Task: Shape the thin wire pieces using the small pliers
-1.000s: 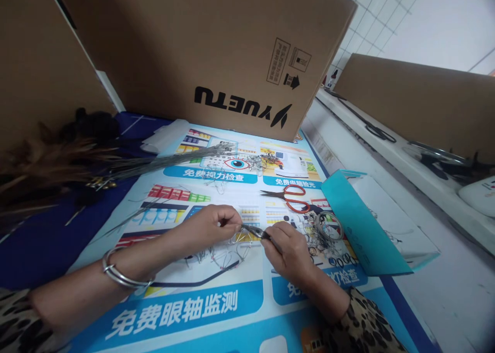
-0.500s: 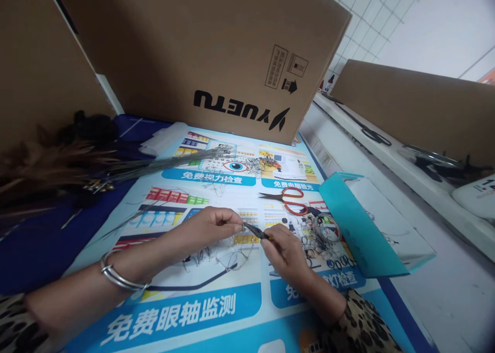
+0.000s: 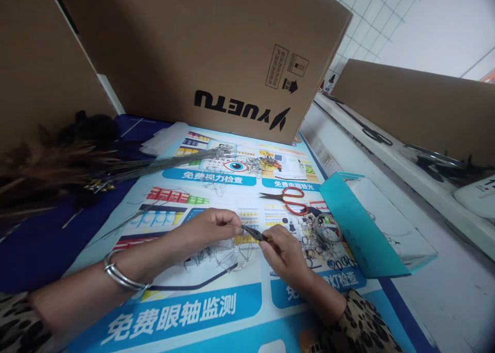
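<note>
My right hand is closed around the handles of dark needle-nose pliers, whose jaws point left. At the tip of those jaws, my left hand pinches something thin, probably wire, too small to make out. Below the hands, a tangle of fine wire pieces lies on the printed sheet. Scissors with red handles rest just beyond my right hand. To its right are a heap of small wire loops and a wire coil.
A teal open box stands at the right with wire bits inside. A bundle of straight wires lies at the back left beside brown feathery material. A large cardboard box closes off the back. A white ledge runs along the right.
My left hand and the plier jaws have shifted very slightly to the left. Both grips stay the same, and the surrounding things have not moved.
</note>
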Action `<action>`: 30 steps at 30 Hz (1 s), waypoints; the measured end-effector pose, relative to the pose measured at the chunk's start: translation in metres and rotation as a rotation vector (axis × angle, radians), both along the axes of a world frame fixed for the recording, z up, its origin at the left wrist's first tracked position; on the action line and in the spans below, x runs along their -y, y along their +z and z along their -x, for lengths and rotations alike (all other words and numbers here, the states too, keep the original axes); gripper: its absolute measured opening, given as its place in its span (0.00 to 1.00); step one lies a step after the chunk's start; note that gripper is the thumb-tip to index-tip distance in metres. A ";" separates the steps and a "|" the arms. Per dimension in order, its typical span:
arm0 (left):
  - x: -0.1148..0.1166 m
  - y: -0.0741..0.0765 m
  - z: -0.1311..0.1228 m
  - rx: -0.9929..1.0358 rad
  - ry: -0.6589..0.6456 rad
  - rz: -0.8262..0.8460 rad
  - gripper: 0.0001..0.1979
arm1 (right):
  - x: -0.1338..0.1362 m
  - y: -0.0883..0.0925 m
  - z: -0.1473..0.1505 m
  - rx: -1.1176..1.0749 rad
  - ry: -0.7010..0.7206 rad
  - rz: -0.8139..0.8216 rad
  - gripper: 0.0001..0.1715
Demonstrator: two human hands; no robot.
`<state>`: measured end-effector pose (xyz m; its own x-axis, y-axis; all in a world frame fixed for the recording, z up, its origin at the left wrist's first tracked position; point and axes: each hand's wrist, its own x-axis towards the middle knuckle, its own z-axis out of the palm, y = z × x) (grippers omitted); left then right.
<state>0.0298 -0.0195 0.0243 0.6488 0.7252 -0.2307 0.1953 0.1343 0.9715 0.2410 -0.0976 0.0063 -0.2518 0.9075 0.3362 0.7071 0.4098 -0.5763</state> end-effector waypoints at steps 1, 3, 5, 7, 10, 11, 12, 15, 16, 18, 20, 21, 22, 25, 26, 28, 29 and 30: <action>0.000 0.000 0.000 0.001 0.003 -0.003 0.09 | 0.000 0.000 0.000 0.001 0.005 -0.005 0.07; 0.000 0.000 0.000 -0.005 0.010 -0.019 0.09 | 0.000 -0.001 -0.001 0.005 0.017 -0.015 0.08; 0.001 0.000 0.000 -0.031 0.018 -0.046 0.08 | -0.001 -0.001 -0.001 0.009 0.025 -0.026 0.08; 0.001 -0.001 -0.001 -0.074 0.022 -0.086 0.07 | -0.002 -0.001 -0.002 0.011 0.033 -0.036 0.08; 0.000 -0.001 -0.001 -0.135 0.014 -0.197 0.06 | -0.003 0.000 -0.004 0.026 0.039 -0.037 0.08; -0.001 -0.001 0.000 -0.150 0.012 -0.244 0.06 | -0.003 0.000 -0.005 0.031 0.031 -0.036 0.08; -0.001 -0.001 0.000 -0.161 0.010 -0.288 0.05 | -0.004 0.000 -0.007 0.032 0.016 -0.037 0.08; -0.003 -0.001 0.001 -0.190 0.032 -0.408 0.06 | -0.004 0.001 -0.010 0.017 -0.054 -0.051 0.06; -0.003 0.000 0.001 -0.201 0.045 -0.449 0.06 | -0.004 0.001 -0.011 0.013 -0.065 -0.058 0.06; -0.003 0.001 0.002 -0.226 0.071 -0.541 0.06 | -0.003 0.002 -0.011 0.025 -0.048 -0.077 0.06; -0.001 0.003 0.001 -0.250 0.088 -0.623 0.06 | 0.000 0.003 -0.008 0.068 -0.014 -0.098 0.07; 0.000 0.003 0.001 -0.255 0.090 -0.656 0.06 | 0.001 0.003 -0.006 0.097 -0.008 -0.109 0.09; 0.001 0.004 0.000 -0.257 0.088 -0.688 0.07 | 0.003 0.003 -0.004 0.128 -0.010 -0.119 0.09; 0.004 0.005 -0.001 -0.253 0.088 -0.804 0.07 | 0.008 0.003 0.001 0.206 -0.060 -0.139 0.10; 0.004 0.005 -0.001 -0.253 0.093 -0.848 0.07 | 0.009 0.003 0.002 0.223 -0.080 -0.143 0.10; 0.005 0.005 -0.001 -0.258 0.106 -0.924 0.07 | 0.010 0.002 0.004 0.241 -0.115 -0.149 0.09; 0.005 0.005 -0.001 -0.262 0.112 -0.952 0.08 | 0.010 0.002 0.004 0.244 -0.129 -0.152 0.09; 0.006 0.004 -0.001 -0.266 0.113 -0.973 0.08 | 0.010 0.002 0.005 0.242 -0.138 -0.155 0.09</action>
<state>0.0306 -0.0255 0.0286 0.5780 0.7294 0.3658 0.4564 -0.6606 0.5961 0.2362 -0.1079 0.0082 -0.2197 0.8813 0.4183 0.8711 0.3703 -0.3226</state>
